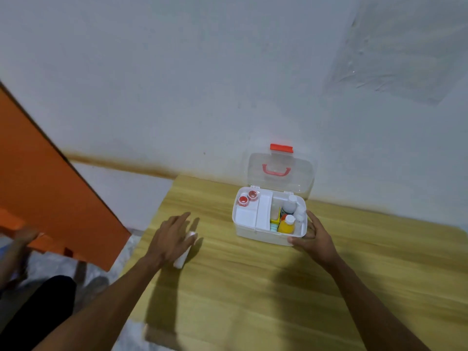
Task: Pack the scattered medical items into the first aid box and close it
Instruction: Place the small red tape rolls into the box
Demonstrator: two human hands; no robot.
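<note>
The white first aid box (260,235) stands open on the wooden table (253,287), its clear lid (279,173) with red handle and red latch upright against the wall. Inside lie two red-and-white tape rolls (247,198), a white tray, a yellow bottle (287,225), white bottles (291,204) and small packets. My right hand (312,234) rests against the box's right front corner, thumb on the front wall, fingers along the side. A white tube (184,252) lies on the table left of the box, and my left hand (168,239) lies over it with fingers stretched forward.
An orange panel (50,193) leans at the left, beyond the table's left edge, with another person's hand (24,236) at its lower edge. A grey wall rises right behind the box. A dark trouser leg shows at the bottom left.
</note>
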